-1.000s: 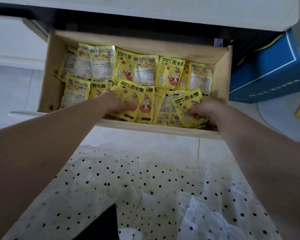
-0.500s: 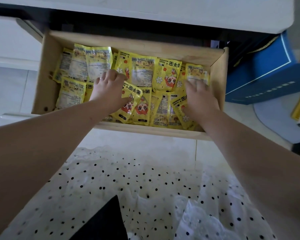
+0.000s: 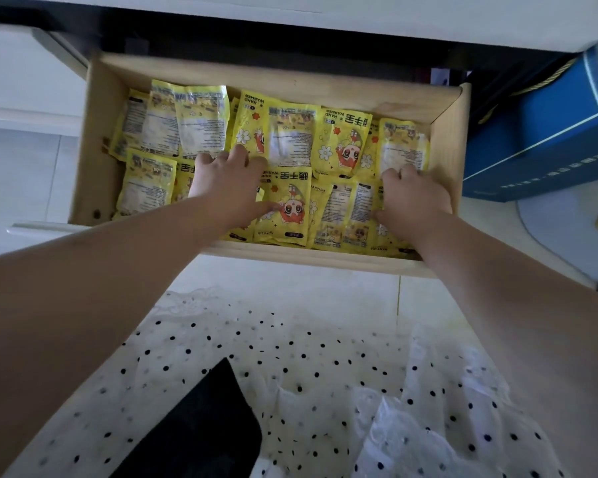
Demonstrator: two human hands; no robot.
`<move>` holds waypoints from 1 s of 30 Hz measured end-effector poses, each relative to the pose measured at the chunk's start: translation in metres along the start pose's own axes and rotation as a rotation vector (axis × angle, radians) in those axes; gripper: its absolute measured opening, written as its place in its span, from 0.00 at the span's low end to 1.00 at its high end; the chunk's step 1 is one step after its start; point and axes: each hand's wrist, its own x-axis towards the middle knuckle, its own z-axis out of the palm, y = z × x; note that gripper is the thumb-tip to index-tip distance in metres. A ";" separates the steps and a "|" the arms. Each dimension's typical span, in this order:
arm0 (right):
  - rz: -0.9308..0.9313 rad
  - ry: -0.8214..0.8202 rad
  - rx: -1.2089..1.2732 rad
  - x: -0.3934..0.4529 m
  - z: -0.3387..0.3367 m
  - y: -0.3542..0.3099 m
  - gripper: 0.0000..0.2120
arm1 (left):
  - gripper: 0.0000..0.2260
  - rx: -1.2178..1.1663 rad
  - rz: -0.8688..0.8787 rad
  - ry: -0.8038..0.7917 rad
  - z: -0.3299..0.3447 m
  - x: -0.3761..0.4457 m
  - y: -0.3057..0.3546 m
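An open wooden drawer holds several yellow hand warmer packets, laid in a back row and a front row. My left hand lies on the front row left of the middle. Its fingers curl down over the far edge of the packets beneath it, and its thumb stretches across a packet with a cartoon face. My right hand is at the drawer's right end. Its fingers curl into the seam between the two rows, with the thumb against the front packets. The packets under both palms are hidden.
A white desk top overhangs the back of the drawer. A blue box stands right of the drawer, beside a pale mat on the floor. White cabinet fronts are on the left. A polka-dot garment covers my lap below.
Both hands went from the drawer's front edge onto the packets farther back. Since half a second ago their flat fingers have curled down onto the packets.
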 end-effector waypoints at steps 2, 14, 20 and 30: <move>-0.055 0.026 0.003 0.000 -0.001 0.000 0.21 | 0.36 -0.002 0.005 -0.006 0.001 0.002 -0.001; -0.193 -0.027 0.143 0.000 0.005 -0.005 0.31 | 0.32 -0.234 0.031 -0.211 0.004 -0.004 -0.007; -0.233 -0.105 0.124 -0.002 0.004 -0.005 0.31 | 0.31 -0.149 0.072 -0.329 0.004 -0.005 -0.013; -0.059 0.000 0.434 -0.020 -0.034 -0.016 0.29 | 0.24 -0.876 -0.147 -0.113 -0.017 -0.018 -0.021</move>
